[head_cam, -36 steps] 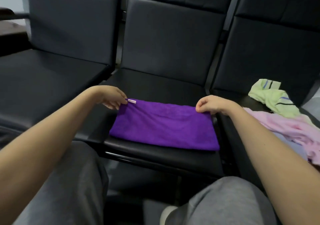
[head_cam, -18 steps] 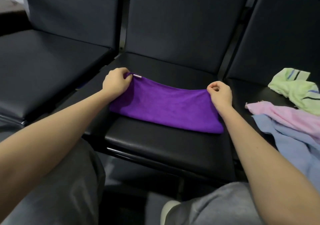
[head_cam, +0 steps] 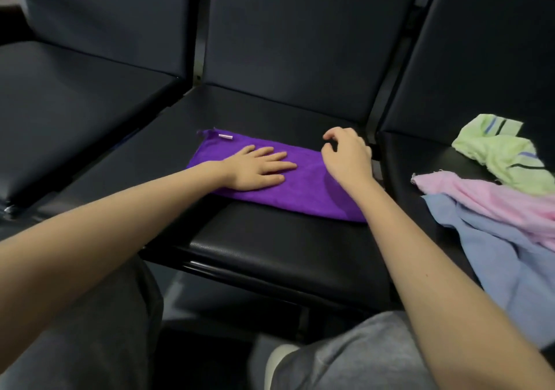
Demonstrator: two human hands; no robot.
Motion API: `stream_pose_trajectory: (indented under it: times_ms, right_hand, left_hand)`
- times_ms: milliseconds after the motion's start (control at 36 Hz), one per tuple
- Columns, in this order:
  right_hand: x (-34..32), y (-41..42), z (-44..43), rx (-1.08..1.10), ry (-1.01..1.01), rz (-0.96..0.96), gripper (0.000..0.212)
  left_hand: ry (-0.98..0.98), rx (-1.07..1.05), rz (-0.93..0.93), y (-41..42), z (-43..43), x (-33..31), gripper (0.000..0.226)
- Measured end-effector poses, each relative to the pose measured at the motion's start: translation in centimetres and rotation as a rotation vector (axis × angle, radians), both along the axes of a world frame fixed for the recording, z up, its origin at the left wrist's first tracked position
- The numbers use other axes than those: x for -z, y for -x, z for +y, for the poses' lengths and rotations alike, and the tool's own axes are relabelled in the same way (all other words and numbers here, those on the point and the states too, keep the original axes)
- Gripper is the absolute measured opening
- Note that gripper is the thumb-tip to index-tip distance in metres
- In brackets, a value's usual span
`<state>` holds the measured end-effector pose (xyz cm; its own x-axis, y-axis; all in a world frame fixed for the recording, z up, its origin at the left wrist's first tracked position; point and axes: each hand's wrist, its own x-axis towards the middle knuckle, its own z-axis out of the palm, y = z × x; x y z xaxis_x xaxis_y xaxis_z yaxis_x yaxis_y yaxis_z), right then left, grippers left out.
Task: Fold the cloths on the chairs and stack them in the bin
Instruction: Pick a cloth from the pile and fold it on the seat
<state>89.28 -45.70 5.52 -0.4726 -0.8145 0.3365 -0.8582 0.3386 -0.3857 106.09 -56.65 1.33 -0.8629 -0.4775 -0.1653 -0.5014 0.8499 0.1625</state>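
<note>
A row of 3 black padded chairs (head_cam: 285, 29) fills my view, backs at 12 o'clock, and no bin shows anywhere. On the right-hand seat (head_cam: 399, 161), out at 3 o'clock, waits the unfolded heap: a blue cloth (head_cam: 495, 245) nearest me, a pink cloth (head_cam: 480, 191) across it, and a striped green cloth (head_cam: 498, 152) crumpled at the far side.

On the middle seat (head_cam: 270, 251), dead ahead, lies the purple cloth (head_cam: 300, 185), already folded into a long flat band with a soft nap and no big wrinkles. Its long axis runs roughly 9 to 3 o'clock, the right end a little nearer me.

My left hand (head_cam: 258, 169) lies flat on the left half, fingers straight and pointing to 3 o'clock, pressing down and gripping nothing. My right hand (head_cam: 345, 155) sits over the far right corner with fingers curled. I cannot tell whether they pinch the edge or only hover.

I reckon the next fold goes end over end along that axis, so the right hand, nearest the free end, should carry it toward 9 o'clock. A small white tag (head_cam: 225, 136) marks the far left corner, at 10 o'clock.
</note>
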Motion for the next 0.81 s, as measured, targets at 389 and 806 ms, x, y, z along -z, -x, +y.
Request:
stream_pose_trajectory:
  times_ms: [389, 806]
  right_hand:
    - [2.1, -0.7, 0.0, -0.323, -0.405, -0.010, 0.043]
    - [2.4, -0.3, 2.0, -0.428, -0.503, -0.089, 0.065]
  left_hand:
    - [-0.862, -0.829, 0.445, 2.3, 1.1, -2.7, 0.059]
    - [-0.158, -0.304, 0.106, -6.3, -2.6, -2.1, 0.070]
